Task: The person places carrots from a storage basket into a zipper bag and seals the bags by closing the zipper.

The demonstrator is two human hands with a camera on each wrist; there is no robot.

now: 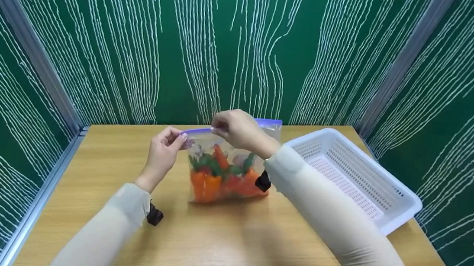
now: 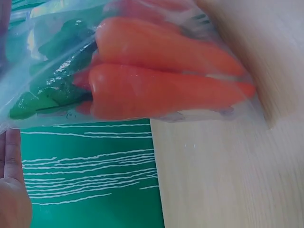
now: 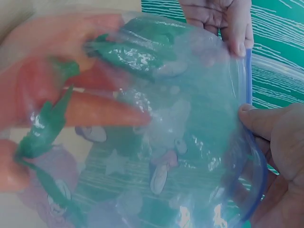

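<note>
A clear zip-top bag (image 1: 273, 131) stands upright on the table, its purple zip strip (image 1: 196, 131) along the top. Orange carrots (image 2: 166, 92) with green leafy tops (image 3: 137, 54) show through the plastic, and cartoon prints mark the bag in the right wrist view. My left hand (image 1: 164, 152) pinches the strip's left end between thumb and fingers. Farther right along the same strip, my right hand (image 1: 239, 129) pinches it, thumb on one face and fingers behind. Right of that hand, the strip bows outward in the right wrist view.
A white perforated plastic basket (image 1: 404, 199) sits at the right of the wooden table (image 1: 117, 156). My right forearm passes in front of its near side. Green walls (image 1: 133, 32) with white wavy lines rise behind the table and on both sides.
</note>
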